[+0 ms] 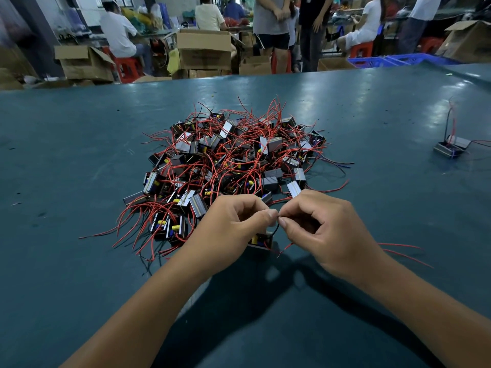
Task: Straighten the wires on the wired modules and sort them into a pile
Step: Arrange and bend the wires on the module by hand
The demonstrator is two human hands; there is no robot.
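A big heap of small dark modules [233, 160] with tangled red and black wires lies in the middle of the green table [79, 155]. Just in front of it, one module [261, 240] with a yellow part hangs or rests under my hands. My left hand [231, 227] and my right hand [326, 229] meet thumb to thumb, both pinching its thin black wire [276, 227] above the module. Red wires [403, 251] trail out to the right from under my right hand.
Two modules [450, 147] with upright wires stand apart at the right of the table. Beyond the table's far edge are cardboard boxes [203, 49], red stools, blue crates [398, 59] and several people sitting or standing.
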